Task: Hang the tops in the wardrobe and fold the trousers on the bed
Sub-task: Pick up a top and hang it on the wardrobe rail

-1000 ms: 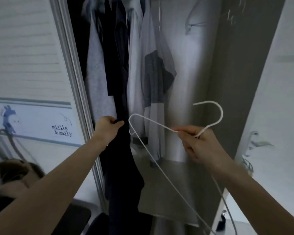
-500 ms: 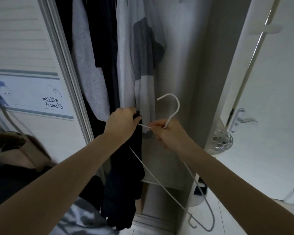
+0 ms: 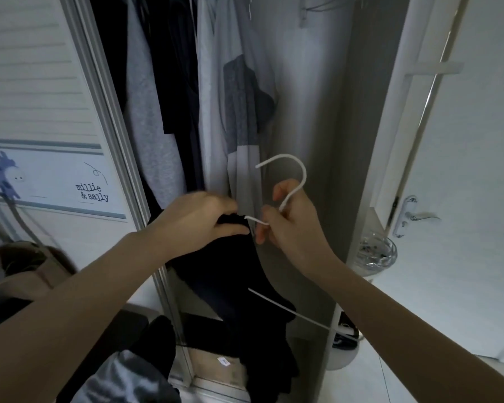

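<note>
black top (image 3: 233, 274), limp, bunched at white hanger (image 3: 296, 181)

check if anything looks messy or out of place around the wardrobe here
Dark clothes lie in a loose heap at the foot of the wardrobe, unhung and unfolded. Nothing looks spilled or damaged.

wardrobe (image 3: 274, 117) ahead, tops (image 3: 216, 82) hanging inside | sliding door (image 3: 41, 97) left of it — room door (image 3: 463, 170) right | hands just in front: left hand (image 3: 198, 222) on a garment (image 3: 230, 274), right hand (image 3: 291, 225) beside it on a hanger (image 3: 298, 181) | bin (image 3: 377, 254) below the door handle (image 3: 410, 215)
</note>
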`<state>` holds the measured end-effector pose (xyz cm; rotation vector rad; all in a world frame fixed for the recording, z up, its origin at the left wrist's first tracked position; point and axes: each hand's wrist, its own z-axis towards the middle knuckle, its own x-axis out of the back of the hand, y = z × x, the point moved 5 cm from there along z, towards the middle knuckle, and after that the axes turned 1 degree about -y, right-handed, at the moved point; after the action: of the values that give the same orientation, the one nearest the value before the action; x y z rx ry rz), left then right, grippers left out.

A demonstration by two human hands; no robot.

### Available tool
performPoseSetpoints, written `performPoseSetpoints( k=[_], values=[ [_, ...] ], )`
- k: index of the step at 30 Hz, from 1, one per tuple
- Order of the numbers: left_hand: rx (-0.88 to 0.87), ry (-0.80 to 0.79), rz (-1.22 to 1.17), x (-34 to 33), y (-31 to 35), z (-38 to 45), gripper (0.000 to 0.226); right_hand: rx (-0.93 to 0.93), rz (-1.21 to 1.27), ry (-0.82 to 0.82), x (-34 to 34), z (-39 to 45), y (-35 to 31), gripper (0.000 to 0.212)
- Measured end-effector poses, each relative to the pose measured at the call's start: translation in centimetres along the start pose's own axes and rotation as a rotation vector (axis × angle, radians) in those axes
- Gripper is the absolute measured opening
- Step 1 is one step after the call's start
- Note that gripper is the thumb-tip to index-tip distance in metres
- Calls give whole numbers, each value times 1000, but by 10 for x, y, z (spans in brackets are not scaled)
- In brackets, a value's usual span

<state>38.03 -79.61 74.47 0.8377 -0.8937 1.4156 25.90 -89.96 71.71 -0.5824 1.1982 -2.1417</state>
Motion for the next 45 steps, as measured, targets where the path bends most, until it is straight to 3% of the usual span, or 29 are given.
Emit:
performPoseSetpoints(
  k=[2, 5, 7, 8, 11, 13, 16, 20, 22, 24, 30, 34, 39, 43, 45],
  values=[
    [142, -7, -107, -3, -8, 1, 43, 104, -185, 48, 6, 1, -8, 22],
    [279, 158, -223, 4, -19, 1, 41, 330, -496, 199, 20, -9, -22, 20],
    [352, 281, -337, 15, -24, 5, 47, 433, -487, 209, 25, -22, -24, 22],
    [379, 323, -379, 21, -24, 8, 49, 438, -443, 135, 23, -28, -21, 20],
    [394, 382, -448, 36, -19, 18, 53, 362, -498, -110, 8, -35, 6, 17],
    [378, 414, -481, 46, -13, 23, 54, 237, -529, -211, -3, -32, 33, 30],
    [354, 489, -571, 59, -9, 25, 54, -12, -226, -423, -18, -32, 61, 43],
    [341, 528, -633, 75, -14, 15, 58, -62, -123, -471, -14, -28, 69, 34],
    [372, 558, -673, 83, -22, 7, 60, -69, -256, -539, -11, -25, 68, 27],
    [431, 576, -760, 90, -36, -2, 67, -38, -527, -608, 1, -21, 71, 40],
    [560, 438, -539, 92, -78, -43, 68, 388, -831, -360, 65, 9, 41, 22],
    [620, 372, -403, 81, -96, -61, 64, 491, -913, -435, 77, 17, 30, 22],
    [478, 263, -263, 67, -82, -63, 53, 498, -787, -302, 84, 29, 6, 14],
    [469, 304, -397, 61, -63, -39, 57, 373, -592, -337, 41, 27, -5, 13],
    [411, 248, -428, 56, -49, -26, 57, 275, -485, -327, 25, 29, -6, 19]
  ],
)
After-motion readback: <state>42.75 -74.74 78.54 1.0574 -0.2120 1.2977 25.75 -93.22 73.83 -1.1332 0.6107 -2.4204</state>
